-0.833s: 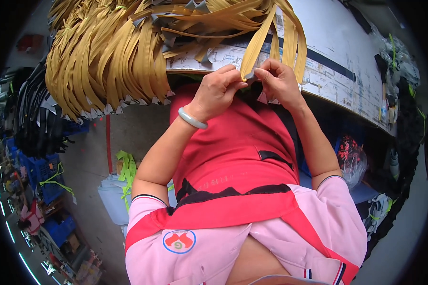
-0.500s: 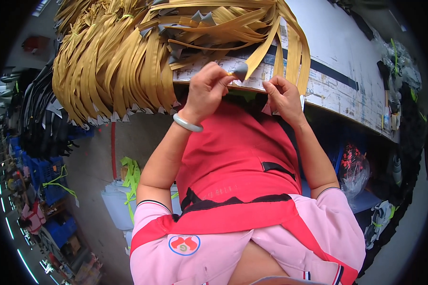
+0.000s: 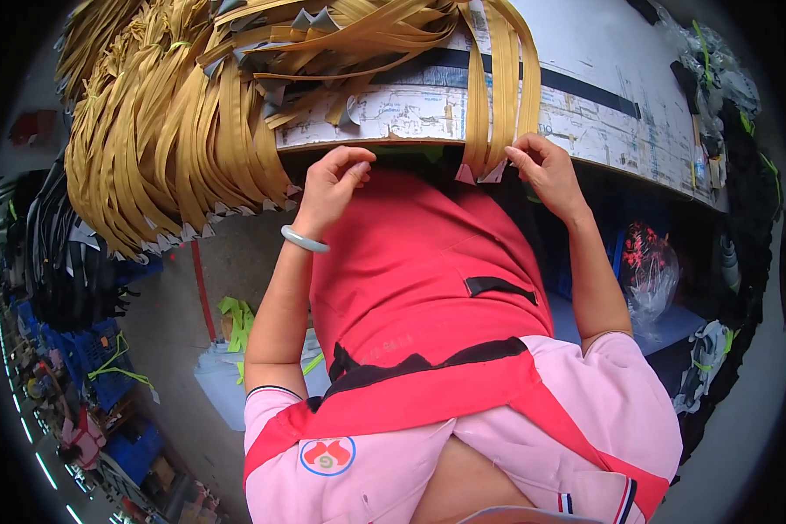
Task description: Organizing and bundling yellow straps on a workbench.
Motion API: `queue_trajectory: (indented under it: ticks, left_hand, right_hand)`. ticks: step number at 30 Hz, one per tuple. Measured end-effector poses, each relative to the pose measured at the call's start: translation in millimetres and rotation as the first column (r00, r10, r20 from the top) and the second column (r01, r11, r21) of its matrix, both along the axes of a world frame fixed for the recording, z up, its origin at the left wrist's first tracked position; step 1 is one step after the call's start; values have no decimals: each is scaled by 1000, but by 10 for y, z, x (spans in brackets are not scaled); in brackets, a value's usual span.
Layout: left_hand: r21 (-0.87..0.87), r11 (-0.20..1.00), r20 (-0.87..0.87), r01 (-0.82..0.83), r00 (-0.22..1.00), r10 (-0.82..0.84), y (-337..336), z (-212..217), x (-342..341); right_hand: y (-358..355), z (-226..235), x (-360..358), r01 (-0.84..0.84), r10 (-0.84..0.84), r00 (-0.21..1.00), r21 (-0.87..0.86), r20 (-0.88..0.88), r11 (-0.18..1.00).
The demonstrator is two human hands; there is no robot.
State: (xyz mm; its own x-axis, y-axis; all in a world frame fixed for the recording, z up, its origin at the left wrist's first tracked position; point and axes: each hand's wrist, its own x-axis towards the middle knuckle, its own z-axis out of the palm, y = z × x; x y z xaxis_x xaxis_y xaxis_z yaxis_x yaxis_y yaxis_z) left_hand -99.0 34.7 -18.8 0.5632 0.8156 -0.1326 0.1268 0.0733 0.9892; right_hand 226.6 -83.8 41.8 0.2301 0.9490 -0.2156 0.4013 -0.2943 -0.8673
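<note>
My left hand (image 3: 330, 188), with a pale bangle (image 3: 304, 239) at its wrist, hovers at the table's near edge. Its fingers are loosely bent, the thumb is apart, and no held object shows. My right hand (image 3: 550, 177) has its thumb and forefinger bent together at the lower end of a gold zipper tape (image 3: 529, 96), the rightmost of several hanging over the edge. Pale tabs (image 3: 493, 174) tip these tapes. Left of them, a loose tape's grey end (image 3: 351, 112) lies on the board.
A thick bundle of gold zipper tapes (image 3: 166, 148) drapes over the table's left side. A worn white board (image 3: 585, 131) with a black strip covers the table. Black straps (image 3: 52, 244) and a blue crate (image 3: 96, 358) stand left; a clear plastic bag (image 3: 651, 275) is below right.
My left hand has let go of the tape's grey end and drawn back left and down. My right hand has shifted slightly right beside the hanging tapes.
</note>
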Motion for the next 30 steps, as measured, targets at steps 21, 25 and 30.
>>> queue_trajectory:
  ticks: [21,25,30]
  left_hand:
    - [-548,801,270,242,957,-104,-426,-235,858]
    - [-623,753,317,211,948,-2,-476,-119,717]
    - [-677,662,498,322,862,90,-537,-133,690]
  right_hand:
    - [-388,-287,-434,-52,32,996,247,87,968]
    - [-327,-231,-652,-191,216,975,302,-50,934]
    - [-214,-244,-734,-245,255,967,385,25,890]
